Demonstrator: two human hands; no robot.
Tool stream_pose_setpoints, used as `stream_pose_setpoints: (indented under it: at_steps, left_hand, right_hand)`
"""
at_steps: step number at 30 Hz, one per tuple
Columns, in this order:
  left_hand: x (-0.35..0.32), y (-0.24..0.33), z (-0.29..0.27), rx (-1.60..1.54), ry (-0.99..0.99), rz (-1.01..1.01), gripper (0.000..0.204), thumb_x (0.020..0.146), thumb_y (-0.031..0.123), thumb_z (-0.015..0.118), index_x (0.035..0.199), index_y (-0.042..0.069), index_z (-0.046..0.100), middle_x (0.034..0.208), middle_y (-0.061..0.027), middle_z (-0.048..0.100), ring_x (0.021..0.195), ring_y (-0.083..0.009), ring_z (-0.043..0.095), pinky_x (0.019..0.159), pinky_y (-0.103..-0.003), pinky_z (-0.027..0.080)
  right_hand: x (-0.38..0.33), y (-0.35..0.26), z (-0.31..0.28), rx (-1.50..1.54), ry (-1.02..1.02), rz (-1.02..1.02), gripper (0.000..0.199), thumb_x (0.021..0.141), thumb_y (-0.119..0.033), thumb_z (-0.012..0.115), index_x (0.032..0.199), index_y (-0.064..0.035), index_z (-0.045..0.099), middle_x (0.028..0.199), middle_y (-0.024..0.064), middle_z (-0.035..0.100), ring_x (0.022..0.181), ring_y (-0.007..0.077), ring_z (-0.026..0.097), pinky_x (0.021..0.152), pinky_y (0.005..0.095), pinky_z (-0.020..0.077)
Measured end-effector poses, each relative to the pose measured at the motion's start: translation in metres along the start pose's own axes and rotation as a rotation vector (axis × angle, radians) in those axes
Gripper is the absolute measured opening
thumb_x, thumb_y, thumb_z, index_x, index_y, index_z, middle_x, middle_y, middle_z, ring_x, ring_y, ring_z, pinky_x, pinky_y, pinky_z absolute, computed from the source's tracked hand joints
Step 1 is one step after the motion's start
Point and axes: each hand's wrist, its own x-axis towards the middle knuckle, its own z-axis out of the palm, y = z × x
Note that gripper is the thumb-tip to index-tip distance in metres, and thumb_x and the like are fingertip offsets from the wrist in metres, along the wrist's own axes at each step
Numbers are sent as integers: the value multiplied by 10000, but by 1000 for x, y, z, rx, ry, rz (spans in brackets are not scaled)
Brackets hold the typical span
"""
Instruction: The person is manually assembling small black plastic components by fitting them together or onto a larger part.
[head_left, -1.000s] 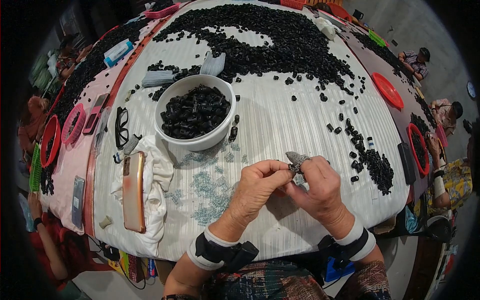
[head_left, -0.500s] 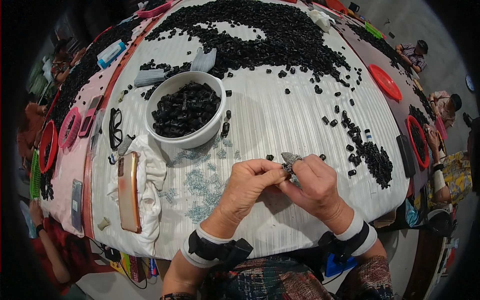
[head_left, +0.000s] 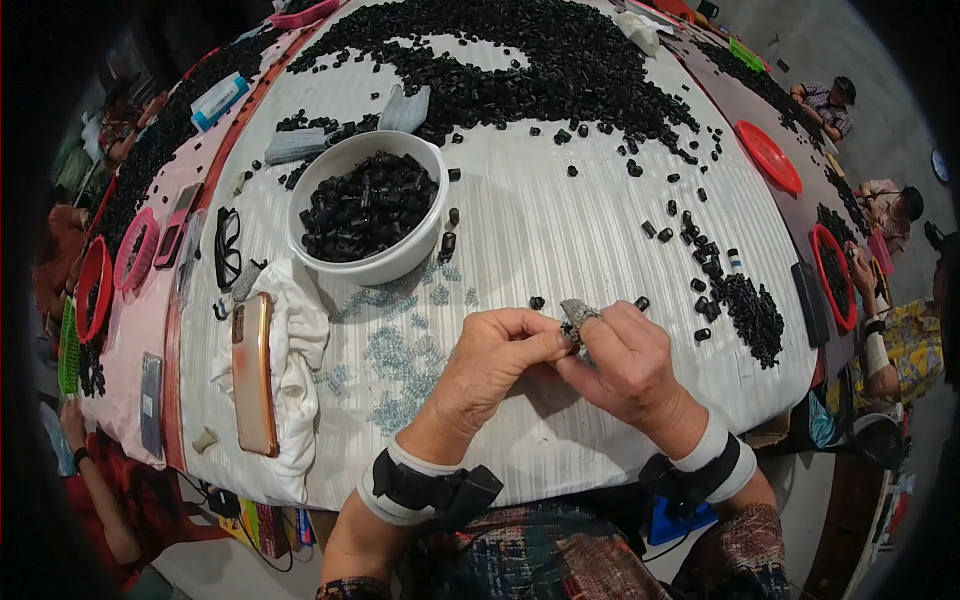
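My left hand point(head_left: 492, 362) and my right hand point(head_left: 628, 362) meet over the near middle of the white ribbed table point(head_left: 560, 240). Between their fingertips they pinch one small grey part point(head_left: 574, 316); the right hand's fingers wrap its lower end, the left thumb and forefinger press its side. Both wrists carry black straps over white bands. A white bowl point(head_left: 372, 262) full of small black parts stands up and to the left of the hands. Tiny pale blue bits point(head_left: 395, 355) lie scattered on the table just left of my left hand.
A huge heap of black parts point(head_left: 540, 60) covers the far table, with a smaller pile point(head_left: 748, 310) at right. A phone point(head_left: 253, 372) lies on a white cloth point(head_left: 290, 330) at left, beside glasses point(head_left: 227, 247). Red trays point(head_left: 768, 156) and other people sit around the edges.
Both hands have stayed together on the small grey part, turning it slightly. The view has shifted a little, so the bowl sits further left and higher.
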Motion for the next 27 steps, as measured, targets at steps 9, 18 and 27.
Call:
stream_pose_setpoints:
  at_steps: [9, 18, 27]
  left_hand:
    - [-2, 4, 4, -66, -46, -27, 176, 836, 136, 633, 913, -21, 652, 783, -64, 656, 685, -115, 613, 627, -216, 501]
    - [-1, 7, 5, -107, -141, -37, 231, 855, 209, 597, 941, 1, 653, 799, -78, 675, 701, -113, 616, 625, -224, 492]
    - [-1, 4, 3, -1, -67, -70, 108, 831, 105, 623, 861, 2, 635, 769, -38, 633, 670, -87, 601, 605, -203, 500]
  right_hand:
    - [2, 3, -8, 19, 40, 22, 250, 601, -79, 745, 683, -35, 513, 603, 60, 446, 527, 198, 489, 443, 307, 417]
    - [1, 6, -9, 19, 79, 27, 283, 630, -127, 774, 683, -26, 515, 588, 58, 454, 495, 177, 482, 415, 293, 406]
    - [6, -4, -13, 73, 39, 61, 275, 585, -75, 748, 725, -19, 517, 631, 73, 474, 559, 225, 517, 471, 323, 445]
